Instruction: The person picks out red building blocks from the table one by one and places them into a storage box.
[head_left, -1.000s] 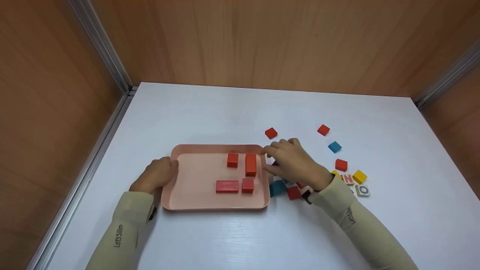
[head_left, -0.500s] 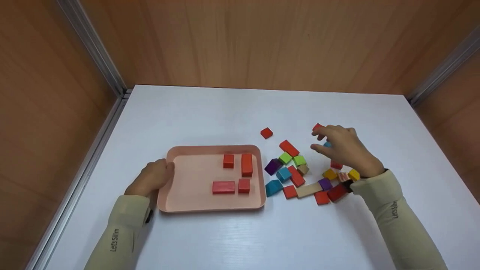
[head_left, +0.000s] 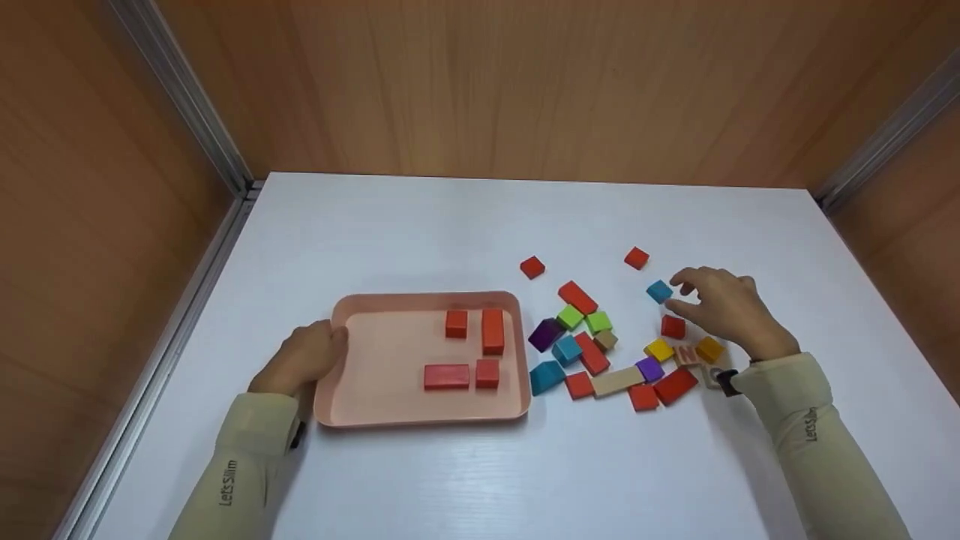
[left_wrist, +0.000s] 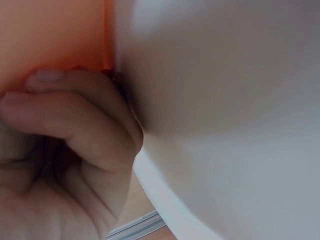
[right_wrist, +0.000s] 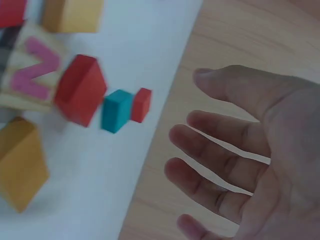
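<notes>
A pink tray (head_left: 420,300) lies left of centre and holds several red blocks (head_left: 493,331). My left hand (head_left: 319,349) grips the tray's left rim, its fingers (left_wrist: 75,105) curled against the tray wall (left_wrist: 60,35). My right hand (head_left: 679,292) hovers with spread, relaxed fingers (right_wrist: 215,140) and holds nothing. It is just right of a blue cube (head_left: 659,292) (right_wrist: 117,111) and above a red cube (head_left: 673,327) (right_wrist: 80,90).
Loose coloured blocks lie right of the tray: a purple one (head_left: 545,334), green ones (head_left: 598,322), a long red one (head_left: 577,296), yellow ones (head_left: 709,349) and a letter tile (right_wrist: 32,70). Two red cubes (head_left: 532,267) (head_left: 636,258) sit farther back. Wooden walls enclose the white table (head_left: 480,217).
My right hand left the tray's right edge and swung right over the loose blocks, now settling beside the blue cube. The left hand stayed on the tray.
</notes>
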